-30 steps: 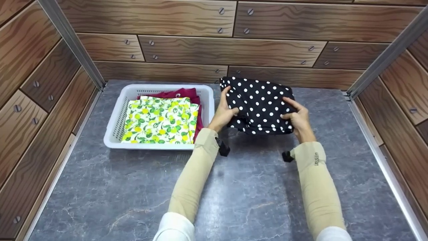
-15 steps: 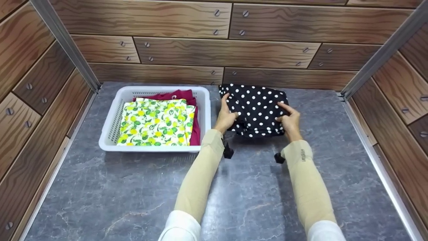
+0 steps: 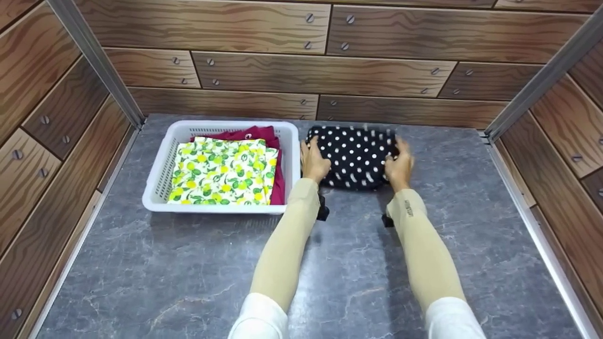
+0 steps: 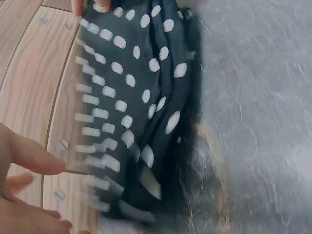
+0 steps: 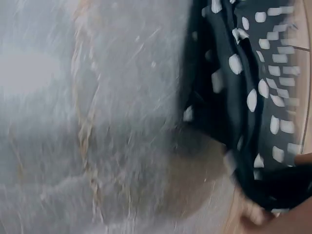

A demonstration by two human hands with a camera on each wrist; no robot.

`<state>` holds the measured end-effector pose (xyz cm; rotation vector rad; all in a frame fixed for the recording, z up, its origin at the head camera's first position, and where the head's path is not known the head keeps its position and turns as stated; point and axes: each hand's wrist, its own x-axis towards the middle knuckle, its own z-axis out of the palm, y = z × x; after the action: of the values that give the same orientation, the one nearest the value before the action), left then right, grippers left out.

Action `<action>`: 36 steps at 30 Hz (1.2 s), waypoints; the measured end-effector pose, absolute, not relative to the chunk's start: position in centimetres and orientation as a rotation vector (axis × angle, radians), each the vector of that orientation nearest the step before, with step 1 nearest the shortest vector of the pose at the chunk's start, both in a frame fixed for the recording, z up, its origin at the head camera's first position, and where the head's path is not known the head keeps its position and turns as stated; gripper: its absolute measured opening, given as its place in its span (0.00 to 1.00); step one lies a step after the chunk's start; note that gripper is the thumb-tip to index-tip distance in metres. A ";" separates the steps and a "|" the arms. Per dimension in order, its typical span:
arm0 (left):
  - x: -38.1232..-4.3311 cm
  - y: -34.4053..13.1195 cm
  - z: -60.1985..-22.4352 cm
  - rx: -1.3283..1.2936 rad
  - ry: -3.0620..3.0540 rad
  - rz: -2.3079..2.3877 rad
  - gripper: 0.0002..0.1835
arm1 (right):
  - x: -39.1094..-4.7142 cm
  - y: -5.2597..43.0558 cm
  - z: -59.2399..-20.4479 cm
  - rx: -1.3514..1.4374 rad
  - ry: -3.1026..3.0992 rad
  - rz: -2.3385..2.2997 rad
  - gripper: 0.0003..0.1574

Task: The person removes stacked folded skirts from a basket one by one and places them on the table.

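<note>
One cloth [image 3: 353,157] lies right of the basket [image 3: 216,208], its long axis running from my left hand [image 3: 315,164], fingers spread and nearer the basket, to my right hand [image 3: 400,165], whose grip I can't tell.

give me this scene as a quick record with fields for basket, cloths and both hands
basket: white, perforated, on grey table
in basket: lemon-print cloth on top of dark red cloth
outside basket: black polka-dot cloth, to its right
left hand: at black polka-dot cloth's left end, fingers apart
right hand: at the right end, grip too blurred to tell
</note>
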<state>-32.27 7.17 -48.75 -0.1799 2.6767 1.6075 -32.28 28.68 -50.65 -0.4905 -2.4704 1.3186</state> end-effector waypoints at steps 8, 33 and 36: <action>-32.1 7.0 -47.8 0.039 2.673 1.420 0.35 | -31.9 28.3 -49.1 -0.433 -2.633 1.215 0.34; -30.6 -0.1 -42.5 0.404 2.802 1.306 0.24 | -30.6 19.0 -44.6 -0.061 -2.448 1.821 0.24; -30.3 -1.5 -42.6 0.370 2.814 1.331 0.24 | -30.3 17.8 -44.1 -0.048 -2.457 1.850 0.24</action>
<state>-30.27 -1.55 -42.63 0.3696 2.8141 1.3311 -30.33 17.83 -44.13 -0.0477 -2.4567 1.8503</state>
